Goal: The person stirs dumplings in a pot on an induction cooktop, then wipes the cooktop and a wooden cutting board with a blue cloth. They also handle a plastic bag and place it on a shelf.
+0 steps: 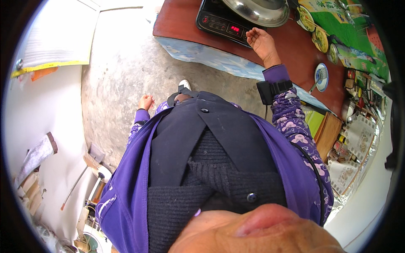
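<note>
My right hand (pixel 260 42) is raised at the front edge of the induction cooker (pixel 218 27), palm showing, fingers slightly bent, nothing in it. The cooker's red display is lit. A metal wok or lid (pixel 262 11) with a shiny domed surface covers the cooker's far part; its top is cut off by the picture's edge. My left hand (pixel 146 102) hangs low beside my body over the concrete floor, its fingers curled, and no object shows in it. Whether those fingers are fully closed is unclear. A slotted spatula (pixel 322 74) lies across a blue-and-white plate (pixel 326 83) right of my right hand.
The red-brown tabletop (pixel 294 50) carries bowls of food (pixel 320 39) with chopsticks at its far right. Jars and cartons stand near a lace-patterned cloth (pixel 360 136) at right. A wooden board (pixel 329 136) is beside my right arm. A broom (pixel 90 160) and dustpan (pixel 96 152) stand at left.
</note>
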The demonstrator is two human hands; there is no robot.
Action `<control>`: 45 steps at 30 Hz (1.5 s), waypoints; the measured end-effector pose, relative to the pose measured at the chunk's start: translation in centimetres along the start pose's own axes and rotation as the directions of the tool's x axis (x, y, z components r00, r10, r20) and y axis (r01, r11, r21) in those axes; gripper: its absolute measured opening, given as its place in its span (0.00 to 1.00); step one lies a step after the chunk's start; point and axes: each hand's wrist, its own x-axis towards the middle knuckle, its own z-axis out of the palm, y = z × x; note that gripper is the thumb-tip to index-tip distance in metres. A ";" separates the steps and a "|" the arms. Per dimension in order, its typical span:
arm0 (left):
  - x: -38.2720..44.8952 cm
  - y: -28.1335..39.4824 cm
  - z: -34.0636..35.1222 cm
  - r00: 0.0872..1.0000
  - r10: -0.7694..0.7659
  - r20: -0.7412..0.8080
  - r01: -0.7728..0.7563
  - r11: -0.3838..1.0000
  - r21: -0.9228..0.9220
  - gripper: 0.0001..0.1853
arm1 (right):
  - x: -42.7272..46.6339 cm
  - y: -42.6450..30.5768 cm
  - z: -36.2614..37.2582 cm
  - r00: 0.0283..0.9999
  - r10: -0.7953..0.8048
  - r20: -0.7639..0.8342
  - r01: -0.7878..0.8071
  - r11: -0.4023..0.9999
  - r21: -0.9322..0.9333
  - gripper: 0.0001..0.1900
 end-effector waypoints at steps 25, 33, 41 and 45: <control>8.4 7.7 3.2 0.968 0.196 0.158 -0.218 0.967 0.136 0.13 | -19.4 9.0 -16.0 0.578 0.187 -0.795 -0.505 0.847 -0.168 0.09; 7.6 9.3 3.2 0.963 0.192 0.187 -0.241 0.926 0.291 0.11 | -22.3 8.7 -19.3 0.522 0.141 -0.841 -0.539 0.819 -0.197 0.09; 0.3 17.5 5.3 0.893 0.396 0.213 -0.441 0.863 0.246 0.12 | -20.7 3.7 -24.3 0.515 -0.105 -0.851 -0.516 0.755 -0.405 0.15; -4.9 23.3 7.8 0.859 0.490 0.148 -0.511 0.837 0.197 0.11 | -21.6 1.6 -29.6 0.500 -0.169 -0.849 -0.158 0.947 -0.281 0.13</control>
